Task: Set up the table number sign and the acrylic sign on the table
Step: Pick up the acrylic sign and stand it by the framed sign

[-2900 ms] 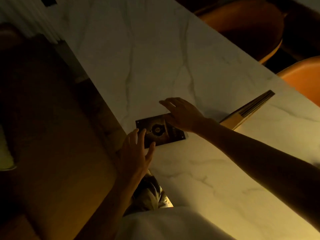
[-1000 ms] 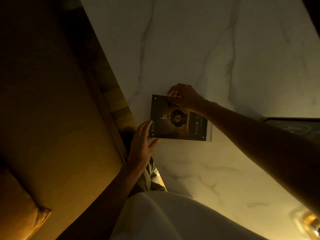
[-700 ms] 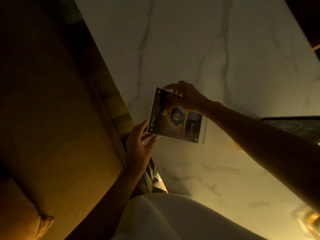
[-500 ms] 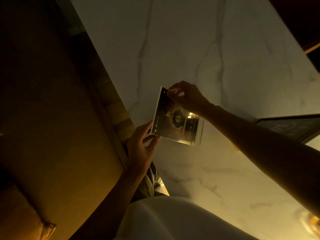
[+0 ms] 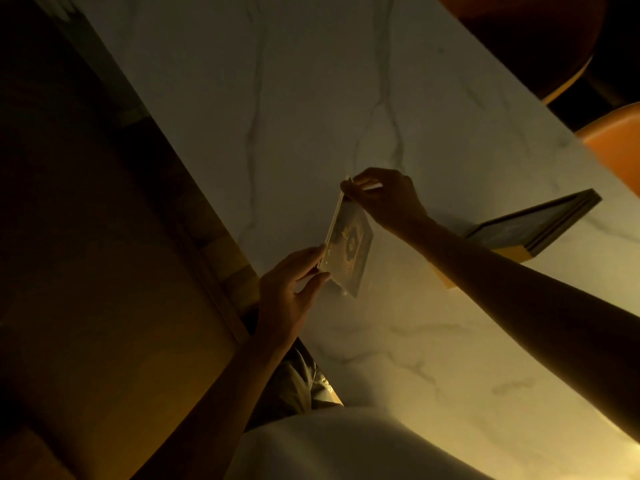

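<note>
Gripping the acrylic sign (image 5: 348, 245) by opposite corners, both hands (image 5: 289, 296) (image 5: 388, 199) tilt it on edge on the worktop (image 5: 450, 341); released unbalanced, the sign may fall flat beside the frame (image 5: 533, 225).

marble table (image 5: 311, 98) | orange chairs (image 5: 620, 147) far side | wooden bench (image 5: 86, 271) left

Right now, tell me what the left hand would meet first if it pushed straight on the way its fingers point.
The left hand already touches the acrylic sign at its near corner, so it would press into that; depth beyond is unclear.
</note>
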